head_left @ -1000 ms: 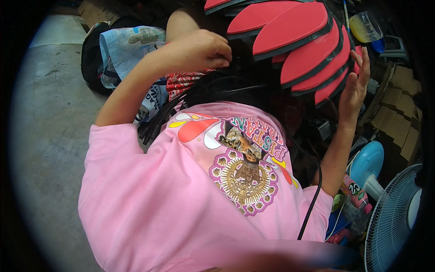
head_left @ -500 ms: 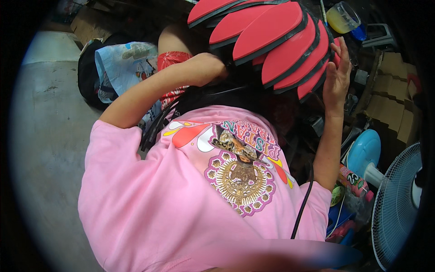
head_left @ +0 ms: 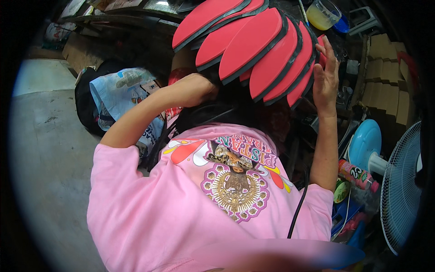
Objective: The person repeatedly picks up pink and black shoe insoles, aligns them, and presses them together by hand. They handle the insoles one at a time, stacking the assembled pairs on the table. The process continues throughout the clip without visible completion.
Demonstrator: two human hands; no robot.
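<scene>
Red leaf-shaped foam pieces with black undersides (head_left: pixel 253 44), several of them, overlap in a fan at the top middle. Against the right end of this fan is my right hand (head_left: pixel 326 79), its fingers stretched upward and a little apart, close to or touching the last pieces. My left hand (head_left: pixel 198 89) is curled closed just below the left part of the fan. Its fingertips disappear into dark shadow, so whatever it may hold is hidden. The surface under the foam pieces is also out of sight.
A clear tub of yellow liquid (head_left: pixel 323 14) stands beyond the pieces. Stacked brown cardboard (head_left: pixel 383 93), a light-blue disc on a white stem (head_left: pixel 365 143), a bottle (head_left: pixel 357 175) and a white fan (head_left: pixel 403 190) line the right. A light-blue bag (head_left: pixel 122 90) sits at left.
The whole view has shifted, so the foam pieces and my left hand appear lower and further left. More of a bench shows at the top left. Both hands keep nearly the same places beside the pieces.
</scene>
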